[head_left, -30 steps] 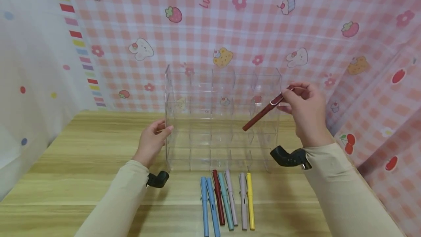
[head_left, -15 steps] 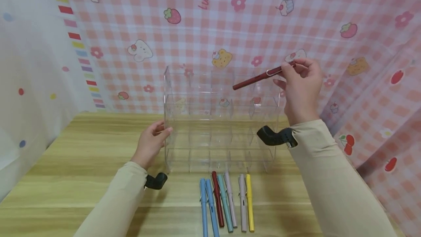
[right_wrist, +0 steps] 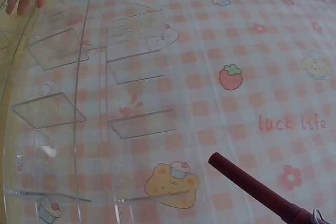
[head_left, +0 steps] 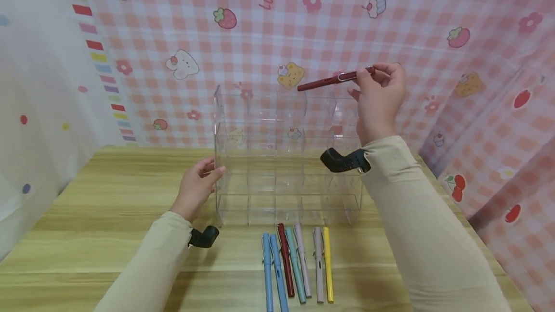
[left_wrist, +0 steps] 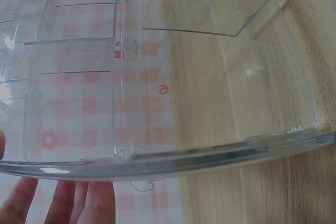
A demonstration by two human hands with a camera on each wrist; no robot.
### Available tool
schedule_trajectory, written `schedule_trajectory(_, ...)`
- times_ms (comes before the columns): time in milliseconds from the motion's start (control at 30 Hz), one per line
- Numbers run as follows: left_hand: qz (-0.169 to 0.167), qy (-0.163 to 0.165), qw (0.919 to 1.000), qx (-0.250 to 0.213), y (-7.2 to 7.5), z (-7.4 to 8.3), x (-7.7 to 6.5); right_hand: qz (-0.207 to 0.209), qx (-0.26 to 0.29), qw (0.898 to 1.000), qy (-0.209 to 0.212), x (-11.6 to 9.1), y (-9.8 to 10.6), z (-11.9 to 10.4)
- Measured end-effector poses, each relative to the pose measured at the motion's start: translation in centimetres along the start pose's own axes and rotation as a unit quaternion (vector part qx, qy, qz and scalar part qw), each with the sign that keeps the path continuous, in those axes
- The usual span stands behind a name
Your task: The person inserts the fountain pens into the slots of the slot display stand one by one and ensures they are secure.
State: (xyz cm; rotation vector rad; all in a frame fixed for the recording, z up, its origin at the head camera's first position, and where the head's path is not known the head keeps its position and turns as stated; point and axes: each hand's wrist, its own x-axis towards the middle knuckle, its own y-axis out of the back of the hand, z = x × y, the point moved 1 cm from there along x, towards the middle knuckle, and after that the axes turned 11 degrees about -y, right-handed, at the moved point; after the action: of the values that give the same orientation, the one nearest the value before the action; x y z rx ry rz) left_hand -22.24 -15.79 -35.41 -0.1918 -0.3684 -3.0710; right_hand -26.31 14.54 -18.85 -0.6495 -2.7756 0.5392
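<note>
A clear acrylic rack (head_left: 261, 155) with a grid of small compartments stands upright on the wooden table. My left hand (head_left: 195, 189) grips its left side panel, thumb at the front edge and fingers behind. In the left wrist view those fingers (left_wrist: 62, 203) show beyond the panel's edge. With my right hand (head_left: 382, 100) I pinch a dark red pen (head_left: 321, 83) near its clip end. The pen lies almost level at the height of the rack's top edge, its free end pointing left. Only its lower part and clip appear in the right wrist view (right_wrist: 252, 186).
In front of the rack lies a row of pens: two blue pens (head_left: 267, 271), a dark red pen (head_left: 285, 261), a teal pen (head_left: 296, 266), two pale purple pens (head_left: 319, 266) and a yellow pen (head_left: 328, 266). A checked pink curtain (head_left: 243, 52) hangs behind.
My right hand has lifted the dark red pen from before the rack's right side up to its top and leftward, turning it nearly level. The left hand stays on the rack.
</note>
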Motion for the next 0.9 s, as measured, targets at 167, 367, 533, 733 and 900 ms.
schedule_trajectory(167,-0.002,0.002,1.0000,-0.007,0.0,0.0,0.0,-0.011,-0.018,1.000,-0.005,0.3,-0.8,1.0)
schedule_trajectory(367,-0.002,0.004,1.0000,-0.005,0.0,0.1,0.0,-0.025,-0.046,0.998,-0.019,0.4,-1.3,1.9)
schedule_trajectory(533,-0.004,0.002,1.0000,-0.004,0.0,0.1,0.0,-0.027,-0.056,0.998,-0.027,0.4,-1.7,2.5)
schedule_trajectory(733,-0.007,0.000,1.0000,-0.002,0.0,0.2,-0.1,-0.034,-0.084,0.996,-0.025,0.4,-1.8,3.2)
schedule_trajectory(900,-0.005,0.002,0.9999,-0.009,0.1,0.1,-0.1,-0.037,-0.109,0.993,-0.026,0.5,-1.9,3.7)
